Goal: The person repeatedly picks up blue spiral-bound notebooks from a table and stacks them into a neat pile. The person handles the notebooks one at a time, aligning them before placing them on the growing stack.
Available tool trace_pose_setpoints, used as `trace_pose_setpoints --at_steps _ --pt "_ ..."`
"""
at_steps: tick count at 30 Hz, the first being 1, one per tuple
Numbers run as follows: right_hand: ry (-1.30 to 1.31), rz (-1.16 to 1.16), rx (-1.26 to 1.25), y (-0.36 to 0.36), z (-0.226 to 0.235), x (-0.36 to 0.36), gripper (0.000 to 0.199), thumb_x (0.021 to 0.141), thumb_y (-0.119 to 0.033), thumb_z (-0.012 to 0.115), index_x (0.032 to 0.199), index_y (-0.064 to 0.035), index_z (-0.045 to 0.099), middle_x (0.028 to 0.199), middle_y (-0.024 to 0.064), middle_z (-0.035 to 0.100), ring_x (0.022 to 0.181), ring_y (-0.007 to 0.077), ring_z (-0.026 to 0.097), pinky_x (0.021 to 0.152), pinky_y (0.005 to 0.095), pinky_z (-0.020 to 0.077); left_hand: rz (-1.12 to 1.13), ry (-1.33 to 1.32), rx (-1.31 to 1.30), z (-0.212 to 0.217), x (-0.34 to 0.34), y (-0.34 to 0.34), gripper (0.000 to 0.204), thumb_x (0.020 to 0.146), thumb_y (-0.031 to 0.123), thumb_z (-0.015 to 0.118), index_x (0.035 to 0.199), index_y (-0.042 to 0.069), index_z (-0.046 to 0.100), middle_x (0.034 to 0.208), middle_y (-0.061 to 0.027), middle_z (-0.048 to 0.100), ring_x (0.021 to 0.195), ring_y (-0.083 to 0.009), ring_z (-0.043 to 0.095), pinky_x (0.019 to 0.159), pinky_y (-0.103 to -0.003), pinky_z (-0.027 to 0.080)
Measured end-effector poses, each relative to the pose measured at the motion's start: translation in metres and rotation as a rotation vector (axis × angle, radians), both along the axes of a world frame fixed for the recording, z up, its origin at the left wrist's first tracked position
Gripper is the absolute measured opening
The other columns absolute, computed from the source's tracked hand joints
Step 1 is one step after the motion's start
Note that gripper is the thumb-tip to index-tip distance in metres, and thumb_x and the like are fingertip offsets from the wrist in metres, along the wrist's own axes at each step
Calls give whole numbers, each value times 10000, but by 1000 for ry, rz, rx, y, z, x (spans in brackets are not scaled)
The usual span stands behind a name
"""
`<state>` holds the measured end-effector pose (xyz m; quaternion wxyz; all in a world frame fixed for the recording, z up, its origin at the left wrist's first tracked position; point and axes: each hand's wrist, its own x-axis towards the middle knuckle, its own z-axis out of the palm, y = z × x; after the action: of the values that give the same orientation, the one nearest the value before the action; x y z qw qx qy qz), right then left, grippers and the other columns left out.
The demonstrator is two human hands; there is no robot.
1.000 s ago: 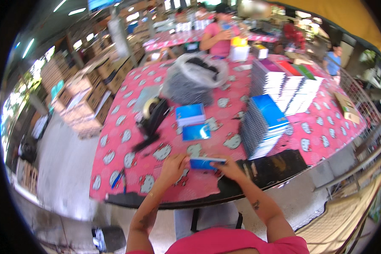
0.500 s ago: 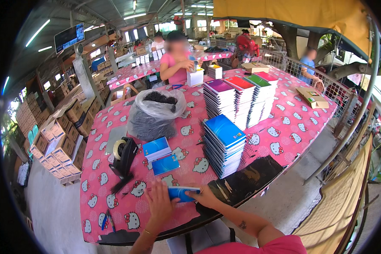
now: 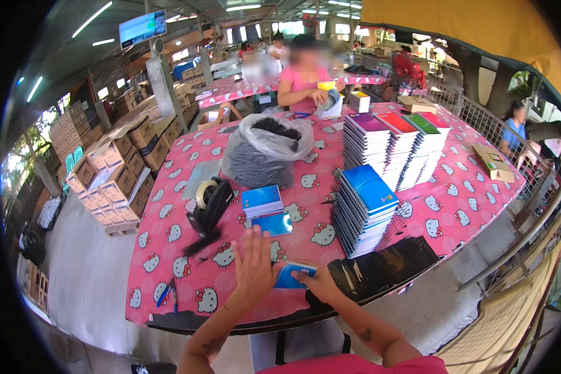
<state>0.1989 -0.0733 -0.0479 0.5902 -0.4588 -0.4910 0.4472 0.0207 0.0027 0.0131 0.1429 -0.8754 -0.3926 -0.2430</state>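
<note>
Right hand (image 3: 323,284) closed on the right end of a small blue-covered notebook (image 3: 288,277), thumb on the cover, other fingers mostly hidden behind it. Left hand (image 3: 255,267) open flat, fingers spread and pointing away from the person; no grip on anything, thumb side at the notebook's left end. Can't tell whether it presses there.

Notebook sits just over the near part of the pink patterned tablecloth (image 3: 230,293); resting or lifted, can't tell. Long axis looks roughly left to right across the person, slightly slanted; blue cover faces up and toward the wearer, small label near the right, far corner. Left end partly covered by the hand; binding not visible.

Step, as judged: handling or squaring one notebook between the hands. Next move calls for keeping the right pinch and a controlled left palm, so the pages stay aligned.

Beyond the left fingertips: single blue booklet (image 3: 274,225), then a short blue-covered stack (image 3: 262,198). Left of those, black tape dispenser (image 3: 213,209); nearer left edge, blue-handled hand tool (image 3: 163,295). To the right, tall stack of blue spiral notebooks (image 3: 363,209). Farther, clear plastic bag (image 3: 299,142) with black contents.
</note>
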Motion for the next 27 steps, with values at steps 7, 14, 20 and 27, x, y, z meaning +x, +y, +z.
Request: trace_pose_setpoints --at_steps 7,14,20,27 --pt "-13 16 -107 -4 -2 -2 301 929 -90 699 1213 5 670 1036 14 692 907 74 605 831 246 502 -79 44 -49 -7 -4 -20 791 974 534 472 1461 -83 384 1541 -277 360 1475 -422 287 1169 -642 136" --pt "10 -6 -52 0 -6 -2 297 920 -69 696 1213 -19 681 930 -36 648 828 46 555 704 233 469 -113 -23 -98 -15 0 -26 841 956 548 497 1478 -91 336 1560 -295 314 1479 -437 265 1162 -666 113" --pt "113 -29 -135 -4 11 1 281 916 -62 697 1193 -17 691 1023 -6 692 890 59 591 772 232 490 -157 84 -44 -52 -5 -42 851 920 568 535 1468 -63 380 1559 -273 335 1469 -413 297 1167 -656 106" --pt "197 24 -88 0 9 -5 287 912 -13 679 1197 16 670 1052 23 703 920 87 633 826 259 521 -280 -24 -86 -52 -8 -55 816 949 593 469 1481 -20 389 1552 -223 368 1483 -359 288 1160 -613 190"
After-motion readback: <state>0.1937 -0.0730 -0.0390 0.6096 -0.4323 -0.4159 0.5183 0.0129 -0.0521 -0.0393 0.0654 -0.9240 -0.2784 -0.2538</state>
